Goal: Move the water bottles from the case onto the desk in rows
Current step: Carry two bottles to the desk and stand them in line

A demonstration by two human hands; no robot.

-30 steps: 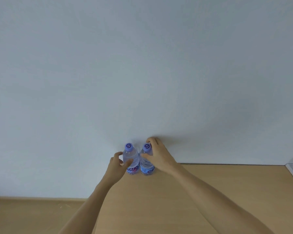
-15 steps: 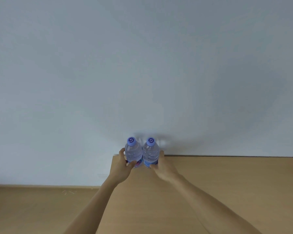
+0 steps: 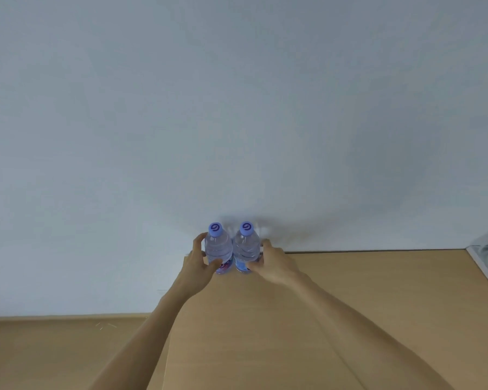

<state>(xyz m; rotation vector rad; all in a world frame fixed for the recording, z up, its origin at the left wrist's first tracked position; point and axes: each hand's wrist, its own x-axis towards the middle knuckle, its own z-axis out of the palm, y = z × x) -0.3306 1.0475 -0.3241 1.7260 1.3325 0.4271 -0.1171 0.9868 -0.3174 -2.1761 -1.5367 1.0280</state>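
Pale wall fills the background above a tan wooden desk. Left hand curls round the left bottle, upright at the desk's far edge; touching it, the right bottle sits gripped in the right hand.

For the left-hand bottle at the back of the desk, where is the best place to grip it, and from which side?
Grip the left bottle round its mid-body, coming from its outer left side, as the left hand does. It stands upright against the right bottle with the wall close behind, so only the left and front are free.
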